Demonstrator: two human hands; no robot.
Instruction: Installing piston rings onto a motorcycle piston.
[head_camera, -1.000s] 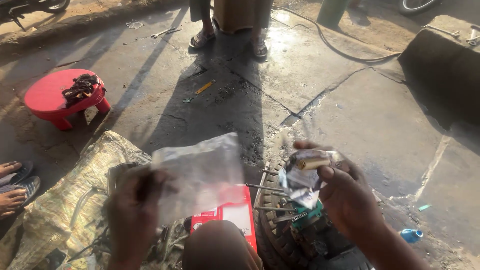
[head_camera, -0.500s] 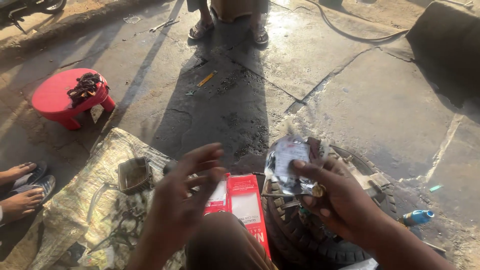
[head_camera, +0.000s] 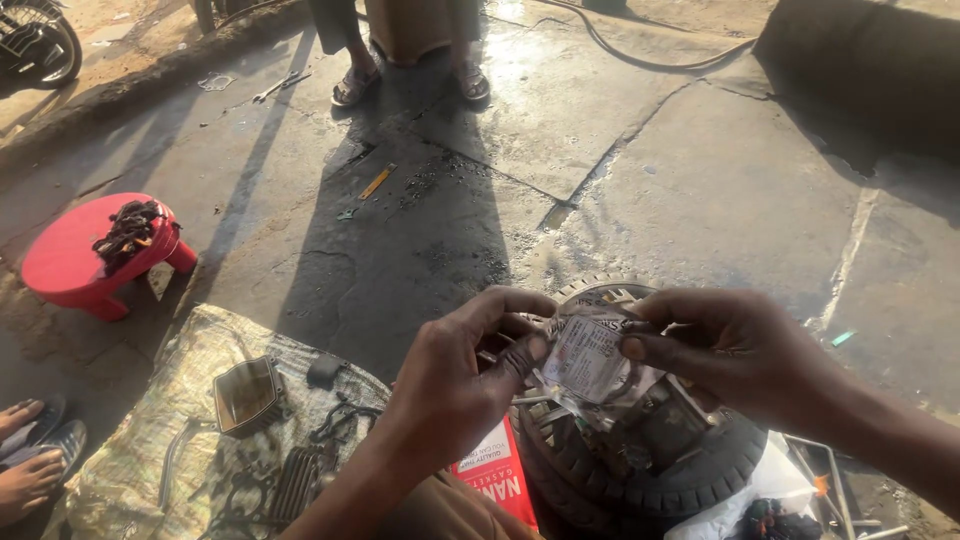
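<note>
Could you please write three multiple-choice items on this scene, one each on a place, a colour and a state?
1. Where does the small clear plastic packet sit?
A. on the stool
B. between both hands, above the tyre
C. on the woven sack

2. What colour is the plastic stool?
A. blue
B. green
C. red

3. How is the packet held?
A. pinched by fingers of both hands
B. lying loose on the ground
C. held by one hand alone

Answers: 1 B, the left hand and right hand hold it over the tyre. 2 C, the stool is plainly red. 3 A, fingers of each hand grip opposite edges.
</note>
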